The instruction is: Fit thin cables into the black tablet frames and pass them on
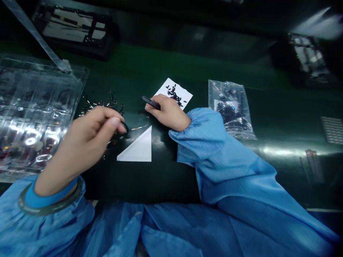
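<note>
My left hand (85, 139) is raised over the dark green table, its thumb and fingers pinched on a small black ring-like part (124, 127). My right hand (167, 112) rests on the table and grips black tweezers (150, 102) that point left. Just behind that hand lies a white paper (175, 93) with several tiny black parts on it. A white triangular paper (138, 148) lies between my two hands. Loose small dark parts (103, 104) are scattered beyond my left hand. Both arms wear blue sleeves.
A clear plastic blister tray (34, 110) fills the left side. A clear bag of black parts (230, 109) lies to the right of my right hand. Dark trays (77, 30) stand at the back left and a dark tray (308, 57) at the back right.
</note>
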The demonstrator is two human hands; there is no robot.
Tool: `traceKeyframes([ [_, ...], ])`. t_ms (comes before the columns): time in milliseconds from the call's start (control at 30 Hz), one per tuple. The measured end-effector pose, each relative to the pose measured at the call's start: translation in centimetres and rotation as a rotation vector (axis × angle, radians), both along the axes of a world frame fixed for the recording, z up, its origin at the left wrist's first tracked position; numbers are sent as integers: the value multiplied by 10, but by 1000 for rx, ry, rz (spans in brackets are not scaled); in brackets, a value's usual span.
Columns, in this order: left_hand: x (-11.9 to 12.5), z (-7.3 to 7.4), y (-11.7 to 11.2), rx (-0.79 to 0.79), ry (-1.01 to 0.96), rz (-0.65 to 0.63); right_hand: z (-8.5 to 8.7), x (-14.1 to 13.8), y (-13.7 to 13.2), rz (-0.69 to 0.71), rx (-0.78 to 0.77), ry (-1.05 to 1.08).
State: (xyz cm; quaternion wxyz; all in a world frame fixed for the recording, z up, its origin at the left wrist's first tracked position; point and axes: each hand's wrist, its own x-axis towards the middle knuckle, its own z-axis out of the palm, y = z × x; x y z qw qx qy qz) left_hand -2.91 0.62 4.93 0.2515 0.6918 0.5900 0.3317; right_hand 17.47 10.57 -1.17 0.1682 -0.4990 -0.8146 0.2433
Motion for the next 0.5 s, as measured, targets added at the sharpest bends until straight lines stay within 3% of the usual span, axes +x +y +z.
traceKeyframes([
  [100, 11, -25, 15, -58, 233, -144, -1, -2, -1, -14, -27, -28],
  [233, 25, -60, 28, 94, 539, -88, -3, -3, -3, -42, 27, -77],
  [300, 25, -62, 25, 177, 544, -34, -2, 0, -2, -45, 39, -72],
  [400, 20, -52, 11, 255, 513, 13, 2, 8, 1, -61, 34, -49],
  [500, 17, -44, -5, 250, 523, -138, 5, 14, 4, -65, 32, -48],
])
